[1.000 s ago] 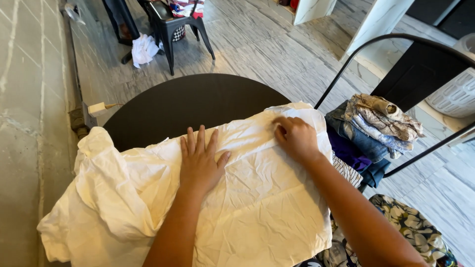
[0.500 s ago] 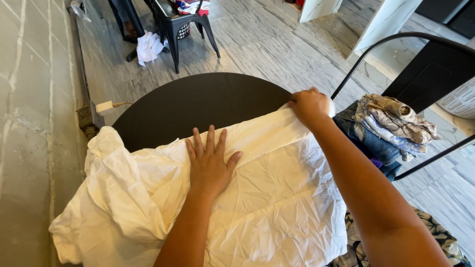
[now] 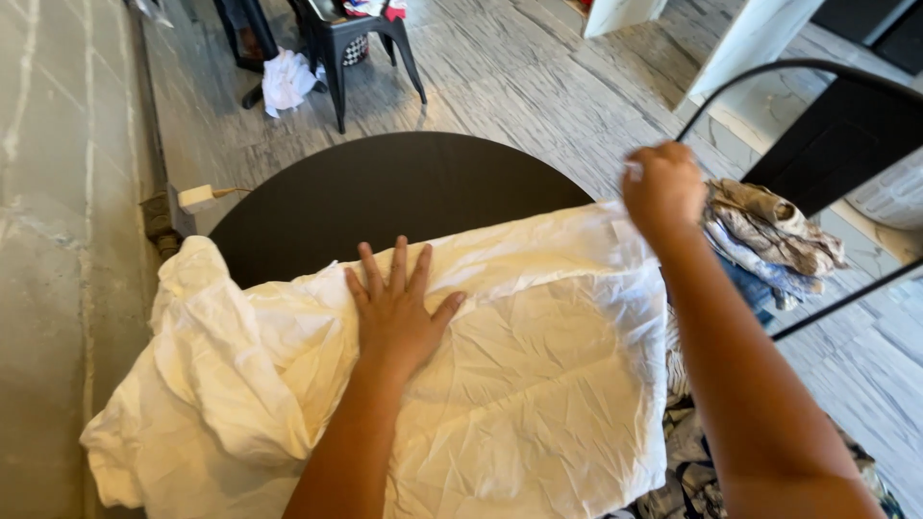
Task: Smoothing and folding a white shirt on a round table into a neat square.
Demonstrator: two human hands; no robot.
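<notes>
A large crumpled white cloth (image 3: 519, 384) lies spread over the near part of a round dark table (image 3: 404, 187). My left hand (image 3: 396, 309) rests flat on the cloth near its far edge, fingers spread. My right hand (image 3: 663, 187) is closed in a fist at the cloth's far right corner, just past the table's right rim. A small bit of white fabric shows at its knuckles. The cloth's left side hangs bunched over the table edge.
A black metal chair (image 3: 836, 125) at the right holds a pile of folded clothes (image 3: 769, 235). More patterned fabric (image 3: 687, 461) lies below it. A black stool (image 3: 351, 38) and a white rag (image 3: 286, 79) are on the floor beyond. A wall with a plugged-in charger (image 3: 197, 197) runs along the left.
My right hand has moved from the cloth's middle far edge out to its right corner and lifted it slightly. My left hand has stayed pressed flat on the cloth.
</notes>
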